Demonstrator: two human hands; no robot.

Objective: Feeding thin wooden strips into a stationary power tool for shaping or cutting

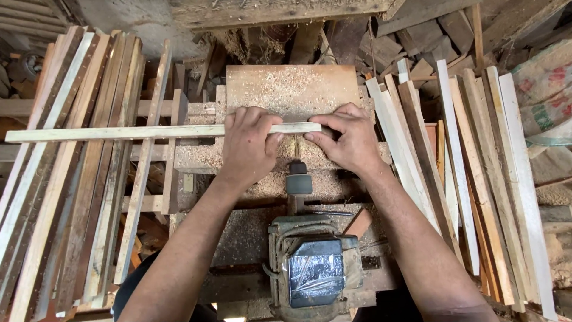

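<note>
A long pale wooden strip lies crosswise over a sawdust-covered work table. My left hand presses down on the strip near its right part. My right hand pinches the strip's right end. Just below my hands sits a dark chuck on the shaft of a grey electric motor, pointing at the strip. Whatever tool the chuck carries is hidden between my hands.
Several wooden strips lean in a stack on the left. More pale and brown strips lie stacked on the right. Scrap wood and sawdust are piled behind the table. A printed sack lies at the far right.
</note>
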